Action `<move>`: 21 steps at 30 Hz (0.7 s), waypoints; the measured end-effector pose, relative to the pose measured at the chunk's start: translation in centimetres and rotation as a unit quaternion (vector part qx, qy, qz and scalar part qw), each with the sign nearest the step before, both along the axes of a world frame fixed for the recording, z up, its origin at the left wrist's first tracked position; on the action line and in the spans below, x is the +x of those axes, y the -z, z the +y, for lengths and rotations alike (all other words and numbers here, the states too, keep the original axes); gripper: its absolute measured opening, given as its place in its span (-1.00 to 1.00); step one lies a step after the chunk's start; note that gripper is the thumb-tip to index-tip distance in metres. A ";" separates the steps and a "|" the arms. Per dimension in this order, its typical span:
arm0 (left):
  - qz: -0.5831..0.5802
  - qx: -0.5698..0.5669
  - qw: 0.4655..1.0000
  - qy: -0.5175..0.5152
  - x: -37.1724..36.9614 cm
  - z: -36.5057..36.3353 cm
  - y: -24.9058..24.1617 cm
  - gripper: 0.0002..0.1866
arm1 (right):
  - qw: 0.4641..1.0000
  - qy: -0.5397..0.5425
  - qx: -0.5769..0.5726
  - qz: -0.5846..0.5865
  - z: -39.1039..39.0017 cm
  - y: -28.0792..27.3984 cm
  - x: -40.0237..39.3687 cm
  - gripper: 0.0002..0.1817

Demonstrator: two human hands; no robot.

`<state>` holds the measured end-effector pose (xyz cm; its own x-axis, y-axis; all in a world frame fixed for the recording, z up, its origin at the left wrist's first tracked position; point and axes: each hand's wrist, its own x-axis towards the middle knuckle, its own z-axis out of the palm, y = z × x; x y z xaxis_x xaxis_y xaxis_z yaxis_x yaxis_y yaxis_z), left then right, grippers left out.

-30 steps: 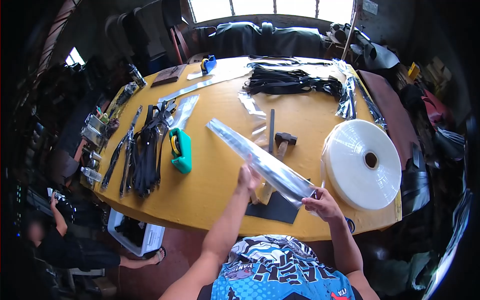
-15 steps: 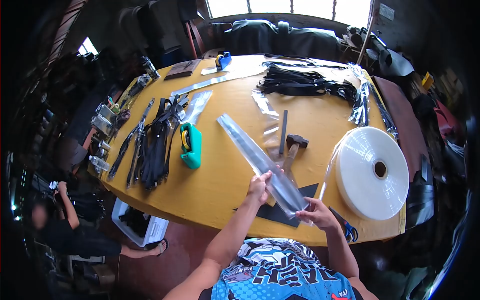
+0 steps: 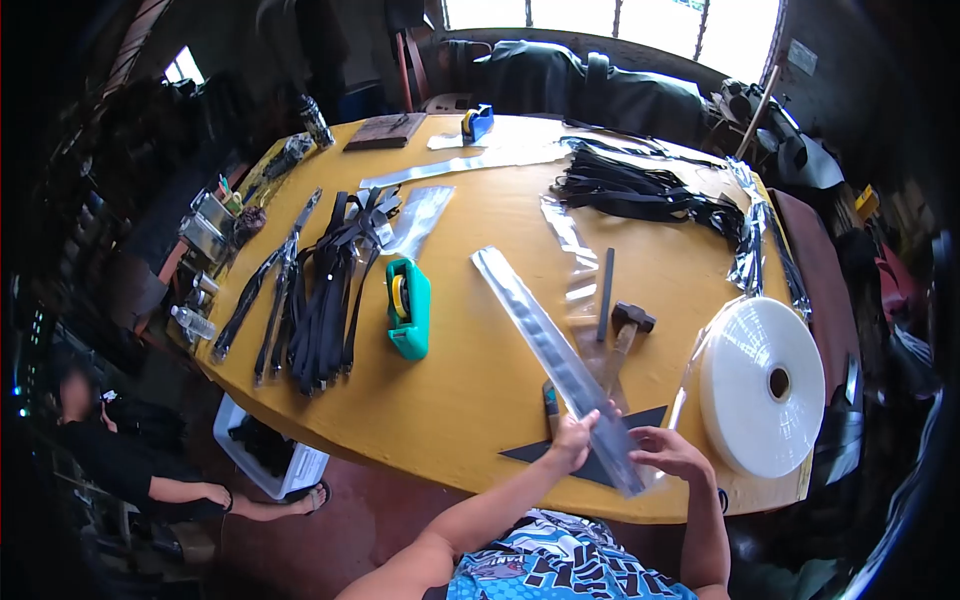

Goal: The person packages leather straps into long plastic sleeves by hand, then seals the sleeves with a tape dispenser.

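Note:
A long clear plastic sleeve [image 3: 535, 325] slants across the near part of the table, its far end pointing up and left. My left hand [image 3: 574, 442] is closed around its left edge near the lower end. At the right edge of that end is my right hand [image 3: 675, 453], fingers apart and fingertips against or close beside the plastic. Below the sleeve lies a dark flat triangular piece [image 3: 530, 453]. A hammer [image 3: 627, 335] and a narrow dark bar [image 3: 606, 295] rest just beyond, beside a clear plastic strip [image 3: 580, 265].
A big roll of clear plastic [image 3: 735, 390] stands at the right. Left of the sleeve are a green tape dispenser [image 3: 412, 320] and black straps [image 3: 325, 300]. More black straps [image 3: 640, 190] lie farther back. Beyond the table's left edge are a white bin [image 3: 300, 470] and another person [image 3: 110, 450].
The view has shifted, so the table appears farther right and lower. My left hand still grips the sleeve. My right hand's fingers have loosened from the sleeve's near end and spread.

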<state>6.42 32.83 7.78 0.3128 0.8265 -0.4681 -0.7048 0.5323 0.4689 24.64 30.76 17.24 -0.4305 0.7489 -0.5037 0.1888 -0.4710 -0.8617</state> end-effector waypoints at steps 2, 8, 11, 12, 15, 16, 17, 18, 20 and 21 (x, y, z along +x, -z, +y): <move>0.006 0.001 1.000 0.013 0.0 -0.7 1.4 -0.74 | 0.975 -0.071 0.021 -0.210 2.1 0.1 -3.3 -0.56; 0.069 -0.011 0.992 0.101 -2.3 -0.9 3.2 -0.76 | 0.990 -0.014 -0.062 -0.124 2.3 5.4 -5.1 -0.67; 0.187 -0.042 0.950 0.247 -5.3 -0.7 3.8 -0.69 | 0.988 0.005 -0.100 -0.121 1.8 5.6 -6.0 -0.68; 0.177 0.043 0.944 0.275 -7.6 -0.2 2.3 -0.65 | 0.987 0.011 -0.105 -0.124 1.7 5.8 -6.1 -0.68; 0.171 0.259 0.892 0.328 -17.7 5.3 -3.9 -0.63 | 0.984 0.027 -0.110 -0.137 1.6 5.7 -6.7 -0.68; 0.225 0.290 0.884 0.291 -21.4 8.3 -5.6 -0.70 | 0.982 0.035 -0.111 -0.146 1.5 5.8 -6.8 -0.69; 0.214 0.322 0.901 0.196 -25.1 11.2 -6.5 -0.78 | 0.979 0.023 -0.109 -0.169 1.3 6.6 -6.4 -0.71; 0.301 0.340 0.886 0.097 -28.2 14.1 -7.6 -0.85 | 0.979 0.026 -0.115 -0.168 1.3 6.5 -6.8 -0.71; 0.572 0.345 0.742 -0.046 -34.8 20.5 -8.0 -0.84 | 0.979 0.049 -0.125 -0.151 1.4 5.8 -7.6 -0.73; 0.624 0.358 0.691 -0.072 -37.4 23.6 -8.1 -0.85 | 0.979 0.051 -0.131 -0.146 0.9 6.8 -7.2 -0.75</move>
